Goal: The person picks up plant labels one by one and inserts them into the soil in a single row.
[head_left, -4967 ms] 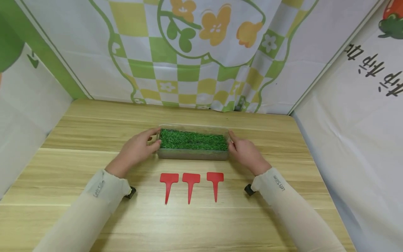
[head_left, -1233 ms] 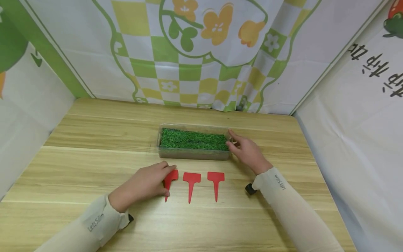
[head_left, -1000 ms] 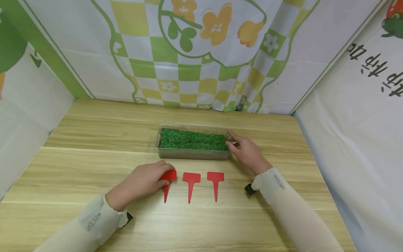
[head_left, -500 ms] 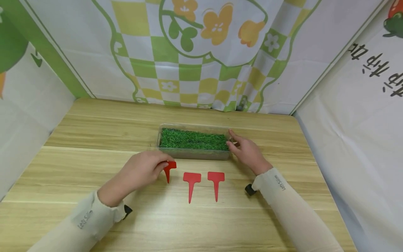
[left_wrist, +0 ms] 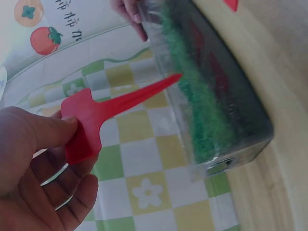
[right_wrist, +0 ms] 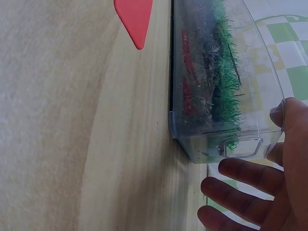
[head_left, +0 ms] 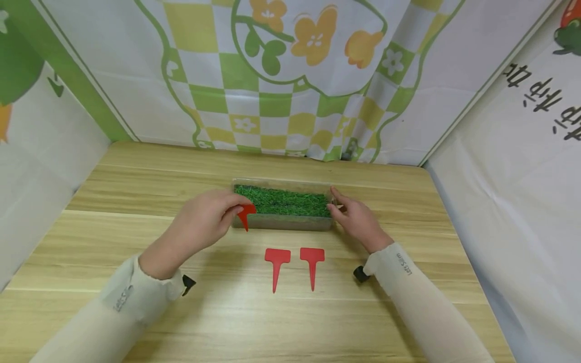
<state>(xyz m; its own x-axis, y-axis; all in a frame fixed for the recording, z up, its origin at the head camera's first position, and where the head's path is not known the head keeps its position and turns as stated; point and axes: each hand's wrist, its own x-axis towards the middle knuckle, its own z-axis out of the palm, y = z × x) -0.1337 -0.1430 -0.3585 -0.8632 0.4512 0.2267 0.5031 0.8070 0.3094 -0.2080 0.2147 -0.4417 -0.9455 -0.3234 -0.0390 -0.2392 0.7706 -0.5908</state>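
Firstly, reference: clock centred on the clear tray, 6 o'clock toward the person. From where I stand, two pale sleeves come in at 7 and 5 o'clock above the wood-grain counter, each with a small black device at the cuff. Next, at 6 o'clock, the first loose tag, red and T-shaped, lies flat. The second loose tag, matching, lies near it at 5 o'clock, not touching; both stems point toward 6.

Left hand: 9 o'clock, raised. Thumb and fingers pinch the held tag, also red, by its broad head; the lower fingers are loosely curled. Held tag sits at 8 o'clock, clear of the counter, before the tray's near wall in the head view, tip slanting down. Tip contact with the tray: cannot tell.

Tray: oblong, long axis 9 to 3, resting on the counter. Green artificial grass lies inside, below the rim. Right hand: 3 o'clock. Thumb and forefinger grip the tray's end at the rim; the other three fingers are extended and spread.

Farthest, 12 o'clock: checked cloth, green, yellow and white, printed with orange flowers. At 2 o'clock, a white wall sheet with black lettering.
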